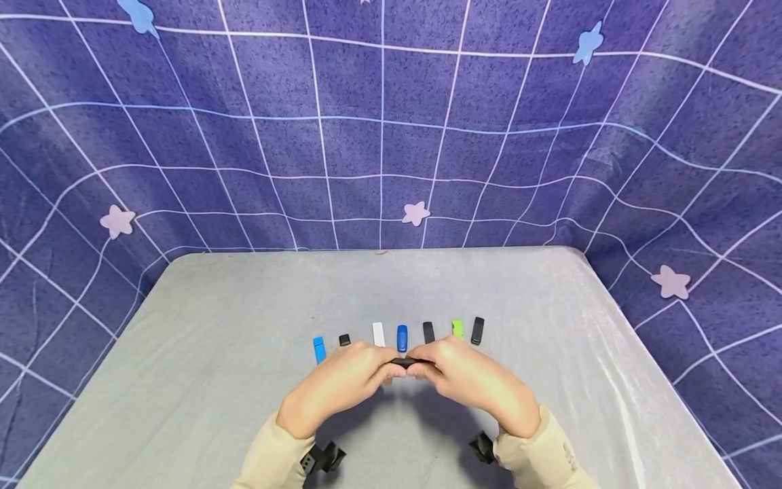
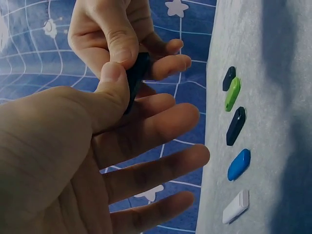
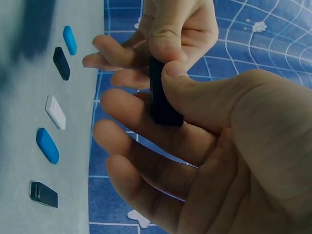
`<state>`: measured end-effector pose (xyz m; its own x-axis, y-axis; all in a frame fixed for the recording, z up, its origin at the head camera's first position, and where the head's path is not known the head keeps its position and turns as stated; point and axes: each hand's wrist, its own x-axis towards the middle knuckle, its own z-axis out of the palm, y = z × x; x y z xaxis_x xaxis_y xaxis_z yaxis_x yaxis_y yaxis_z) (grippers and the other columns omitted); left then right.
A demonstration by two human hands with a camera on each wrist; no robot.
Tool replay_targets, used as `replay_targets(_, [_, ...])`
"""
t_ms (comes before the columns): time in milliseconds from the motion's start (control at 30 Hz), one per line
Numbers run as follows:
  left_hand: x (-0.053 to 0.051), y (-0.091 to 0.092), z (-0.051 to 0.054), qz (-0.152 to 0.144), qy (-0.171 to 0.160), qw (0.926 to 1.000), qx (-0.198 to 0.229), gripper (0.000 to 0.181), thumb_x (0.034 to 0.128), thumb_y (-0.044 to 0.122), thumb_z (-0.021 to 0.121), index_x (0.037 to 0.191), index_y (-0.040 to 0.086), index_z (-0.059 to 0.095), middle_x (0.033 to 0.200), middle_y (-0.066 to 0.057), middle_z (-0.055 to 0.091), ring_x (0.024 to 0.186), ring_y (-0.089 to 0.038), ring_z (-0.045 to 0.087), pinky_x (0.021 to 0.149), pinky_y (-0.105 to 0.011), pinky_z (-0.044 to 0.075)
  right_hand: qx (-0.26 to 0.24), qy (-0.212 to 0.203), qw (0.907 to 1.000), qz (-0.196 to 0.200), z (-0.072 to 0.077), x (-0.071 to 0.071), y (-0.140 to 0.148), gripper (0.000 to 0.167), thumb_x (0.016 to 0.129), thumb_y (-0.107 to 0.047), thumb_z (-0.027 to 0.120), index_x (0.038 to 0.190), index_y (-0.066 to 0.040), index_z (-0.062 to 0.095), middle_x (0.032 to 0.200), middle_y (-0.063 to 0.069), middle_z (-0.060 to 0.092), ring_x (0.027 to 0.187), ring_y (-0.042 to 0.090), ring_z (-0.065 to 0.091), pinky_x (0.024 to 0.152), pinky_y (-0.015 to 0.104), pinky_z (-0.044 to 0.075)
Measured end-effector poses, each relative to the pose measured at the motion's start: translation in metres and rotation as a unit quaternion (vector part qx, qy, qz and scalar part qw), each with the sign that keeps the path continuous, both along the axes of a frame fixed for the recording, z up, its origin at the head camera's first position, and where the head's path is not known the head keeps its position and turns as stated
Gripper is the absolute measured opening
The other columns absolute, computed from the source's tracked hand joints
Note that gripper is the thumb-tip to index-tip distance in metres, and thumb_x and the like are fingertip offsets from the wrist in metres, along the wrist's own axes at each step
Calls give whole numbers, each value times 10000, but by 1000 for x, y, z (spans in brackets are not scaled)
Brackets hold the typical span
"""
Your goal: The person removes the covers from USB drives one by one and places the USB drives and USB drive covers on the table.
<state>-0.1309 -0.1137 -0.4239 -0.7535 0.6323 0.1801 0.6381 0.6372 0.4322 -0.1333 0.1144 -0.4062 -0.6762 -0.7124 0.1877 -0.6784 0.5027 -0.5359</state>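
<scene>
Both hands meet above the near part of the table on one black USB stick. My left hand pinches one end between thumb and index finger; its other fingers are spread in the left wrist view. At the other end, the thumb and fingers of my right hand pinch the same stick. In the head view only a thin dark edge of it shows between the fingertips. Beyond the hands lies a row of sticks, with a blue USB stick and a white USB stick nearest the fingertips.
Left in the row are a light blue stick and a black stick, partly hidden by the left hand. To the right lie another black stick, a green stick and a dark stick. A grey cloth covers the table.
</scene>
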Motion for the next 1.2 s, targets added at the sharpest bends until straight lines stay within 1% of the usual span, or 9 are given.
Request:
replay_targets(167, [0, 0, -1, -69, 90, 9999, 33, 304, 1043, 448, 529, 942, 241, 727, 704, 152, 665, 629, 66, 526, 667, -224, 520, -7, 162, 9999, 0, 1, 0, 1, 125, 1017, -138, 647, 1054, -102, 761, 933, -58, 740, 770, -21, 594, 746, 179, 550])
replay_targets(300, [-1, 0, -2, -192, 443, 9988, 106, 184, 991, 398, 636, 915, 252, 719, 668, 185, 603, 600, 81, 501, 633, -201, 501, 85, 103, 9999, 36, 2, 1, 2, 151, 1021, -107, 630, 1076, -104, 771, 974, -57, 752, 828, -12, 634, 783, 193, 562])
replay_targets(400, [-1, 0, -3, -231, 656, 9974, 195, 181, 981, 386, 660, 870, 249, 699, 665, 182, 568, 590, 76, 480, 607, -181, 470, 142, 4, 9999, -12, 3, 2, 2, 165, 1027, -108, 620, 1101, -99, 768, 1000, -43, 760, 854, 1, 651, 801, 206, 567])
replay_targets(500, [-2, -1, -4, -140, 759, 9966, 279, 221, 1009, 415, 620, 876, 261, 707, 675, 198, 592, 615, 69, 507, 622, -188, 482, 144, 114, 9998, -92, 4, 3, 0, 172, 1037, -134, 612, 1116, -86, 758, 1011, -26, 757, 864, 16, 651, 807, 210, 567])
replay_targets(633, [-2, -3, -4, 14, 801, 9962, 348, 237, 1032, 437, 581, 918, 291, 729, 686, 221, 616, 651, 43, 547, 629, -207, 494, 89, 498, 9986, -154, 4, 5, -4, 164, 1043, -166, 610, 1089, -84, 743, 977, -30, 735, 841, 27, 626, 787, 205, 557])
replay_targets(733, [-3, -3, -2, 43, 731, 9969, 291, 254, 1041, 438, 561, 899, 292, 712, 687, 201, 631, 657, 26, 553, 618, -212, 479, 22, 590, 9980, -212, 4, 6, -5, 150, 1041, -187, 609, 1012, -105, 732, 887, -56, 698, 769, 14, 576, 738, 194, 534])
replay_targets(900, [-2, -2, -1, -3, 340, 9992, 193, 298, 1055, 425, 533, 839, 253, 646, 710, 137, 648, 656, 24, 540, 623, -209, 464, 61, 307, 9992, -247, 5, 6, -7, 168, 1046, -193, 600, 930, -124, 700, 776, -88, 602, 677, -4, 478, 664, 174, 478])
replay_targets(1033, [-2, 0, -1, -98, 143, 9995, 270, 335, 1068, 447, 508, 805, 257, 591, 660, 153, 520, 610, 31, 468, 597, -188, 429, 211, 125, 9991, -338, 6, 6, -7, 147, 1031, -126, 622, 890, -138, 664, 706, -109, 510, 636, -10, 426, 617, 170, 440])
replay_targets(1200, [0, 1, -1, -41, 182, 9995, 253, 357, 1049, 485, 540, 756, 282, 517, 610, 176, 341, 553, 26, 370, 546, -176, 364, 283, 290, 9988, -275, 5, 7, -8, 173, 995, -51, 644, 847, -138, 618, 674, -108, 487, 619, -14, 423, 586, 158, 428])
